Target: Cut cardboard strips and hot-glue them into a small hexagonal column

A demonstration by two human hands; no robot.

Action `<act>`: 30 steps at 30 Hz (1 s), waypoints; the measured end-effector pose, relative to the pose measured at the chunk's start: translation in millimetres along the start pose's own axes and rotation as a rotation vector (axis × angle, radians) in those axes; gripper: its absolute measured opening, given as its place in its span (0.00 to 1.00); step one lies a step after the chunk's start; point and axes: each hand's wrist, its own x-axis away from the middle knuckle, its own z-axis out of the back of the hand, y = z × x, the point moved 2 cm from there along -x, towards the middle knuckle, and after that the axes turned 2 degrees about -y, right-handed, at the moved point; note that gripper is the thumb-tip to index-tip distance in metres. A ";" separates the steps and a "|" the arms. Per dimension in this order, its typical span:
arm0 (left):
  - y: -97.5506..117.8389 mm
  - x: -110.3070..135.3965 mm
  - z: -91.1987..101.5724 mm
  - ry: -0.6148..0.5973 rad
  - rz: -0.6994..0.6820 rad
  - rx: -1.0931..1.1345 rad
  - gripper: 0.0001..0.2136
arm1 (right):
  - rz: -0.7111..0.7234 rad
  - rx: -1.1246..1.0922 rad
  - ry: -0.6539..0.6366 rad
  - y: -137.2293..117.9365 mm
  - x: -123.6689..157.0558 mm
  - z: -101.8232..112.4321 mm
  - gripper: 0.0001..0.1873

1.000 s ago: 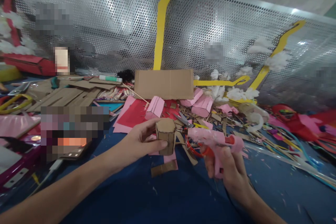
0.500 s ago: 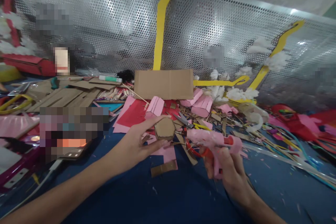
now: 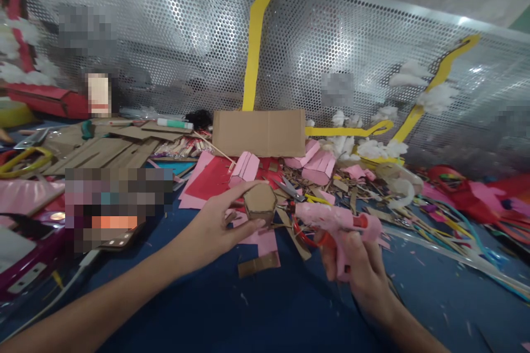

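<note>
In the middle of the head view, my left hand [image 3: 215,226] grips a small six-sided cardboard box [image 3: 260,202] between thumb and fingers, its flat hexagonal face turned toward me. My right hand [image 3: 364,265] is wrapped round the handle of a pink glue gun [image 3: 327,218]. The gun's nozzle points left and reaches the box's right edge; I cannot tell whether it touches. Behind the box lie red paper [image 3: 211,176] and a pink paper-covered prism [image 3: 245,167]. A cardboard strip [image 3: 259,265] lies on the blue table below my left hand.
Scissors [image 3: 292,190] lie among cardboard scraps behind the glue gun. A cardboard panel [image 3: 259,133] stands further back, with a tall yellow strip [image 3: 253,49] rising behind it. Cardboard pieces [image 3: 95,151] are piled at left. A perforated metal screen [image 3: 186,27] closes the back.
The cardboard box has tilted slightly, showing more of its lower side. Both hands and the glue gun stay nearly in place.
</note>
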 end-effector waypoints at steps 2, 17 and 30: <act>2.1 0.3 0.8 0.018 -0.008 0.032 0.25 | 0.011 0.000 0.001 -0.2 -0.3 0.3 0.31; 3.8 -1.8 0.9 0.010 -0.018 0.062 0.23 | -0.010 0.016 0.003 -3.8 2.5 -1.0 0.31; 7.0 -0.2 2.7 -0.003 -0.031 -0.027 0.22 | 0.022 0.025 -0.001 -3.9 0.7 -1.7 0.30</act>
